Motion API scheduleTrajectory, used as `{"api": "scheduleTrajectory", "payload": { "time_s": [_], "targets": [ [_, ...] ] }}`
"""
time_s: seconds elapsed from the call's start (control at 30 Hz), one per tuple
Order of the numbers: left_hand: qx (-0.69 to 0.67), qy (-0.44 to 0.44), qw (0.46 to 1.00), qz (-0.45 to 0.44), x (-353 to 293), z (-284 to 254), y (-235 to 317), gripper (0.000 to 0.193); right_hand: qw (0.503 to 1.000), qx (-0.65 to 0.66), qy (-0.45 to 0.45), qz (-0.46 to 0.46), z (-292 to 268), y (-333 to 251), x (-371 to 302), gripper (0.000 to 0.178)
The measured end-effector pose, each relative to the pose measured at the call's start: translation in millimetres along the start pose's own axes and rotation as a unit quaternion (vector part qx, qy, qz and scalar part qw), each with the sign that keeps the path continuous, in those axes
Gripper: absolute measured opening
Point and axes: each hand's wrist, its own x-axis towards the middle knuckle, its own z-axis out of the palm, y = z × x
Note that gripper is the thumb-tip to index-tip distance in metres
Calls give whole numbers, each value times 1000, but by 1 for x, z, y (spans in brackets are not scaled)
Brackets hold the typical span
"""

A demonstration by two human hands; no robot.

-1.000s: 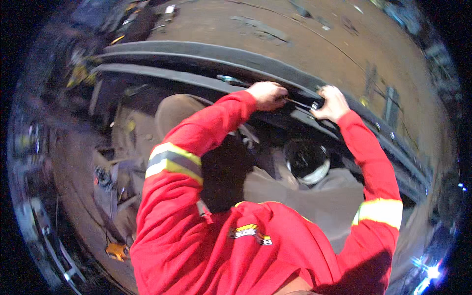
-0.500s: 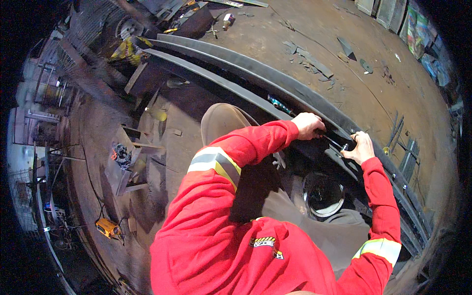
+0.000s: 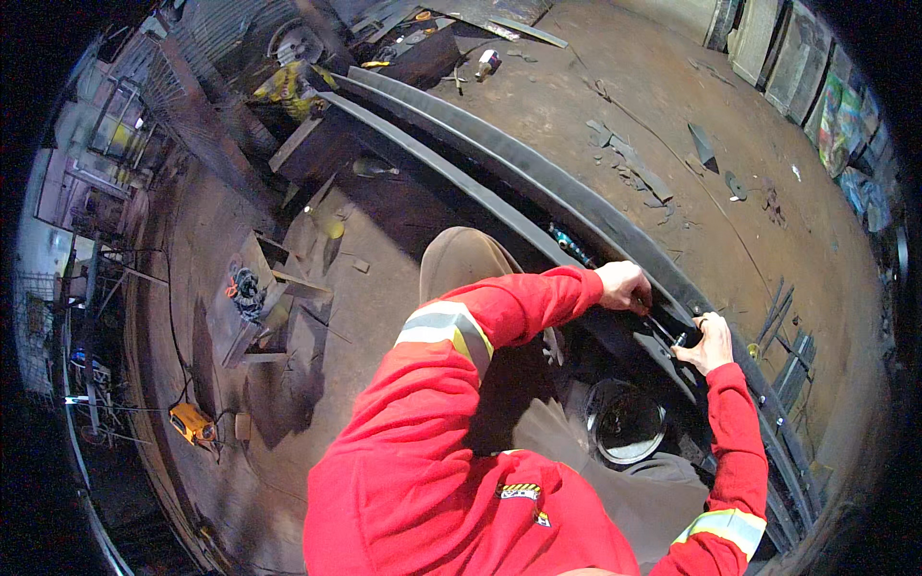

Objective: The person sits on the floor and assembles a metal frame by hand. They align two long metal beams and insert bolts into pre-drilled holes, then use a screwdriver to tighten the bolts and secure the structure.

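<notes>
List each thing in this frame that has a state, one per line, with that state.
Left hand: fingers closed on the upper end of a thin dark tool, at the long steel beam.
Right hand: closed on the tool's lower end.
Thin dark tool: held between both hands, slanted.
Round mirror-like disc: lying flat by the knees.
Yellow device: on the floor, cable attached.

Yellow tool (image 3: 190, 422) on dirt floor (image 3: 595, 106); scrap metal (image 3: 629, 163) scattered; round mask (image 3: 626, 420); bottle (image 3: 487, 64).
</notes>
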Motion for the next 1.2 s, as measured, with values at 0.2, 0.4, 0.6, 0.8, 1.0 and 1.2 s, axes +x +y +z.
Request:
{"api": "scheduleTrajectory", "payload": {
  "time_s": [0.2,0.4,0.6,0.8,1.0,1.2],
  "targets": [
    [-101,-60,992,-44,10,-15,-1,26,1000,-6,1,-5,-2,-5,2,57],
    [-327,56,926,-182,-3,-24,20,27,998,17,-20,54,-6,-9,4,57],
    [-466,299,778,-298,-7,16,46,23,987,43,-109,112,-35,-27,11,66],
    [-332,445,790,-260,13,43,59,29,942,134,-242,191,-43,-22,30,44],
    [-157,479,838,-208,14,46,101,27,955,92,-225,172,-37,-8,34,60],
    [-103,484,865,-84,28,51,152,36,911,258,-256,192,-1,54,41,50]
  ]
}}
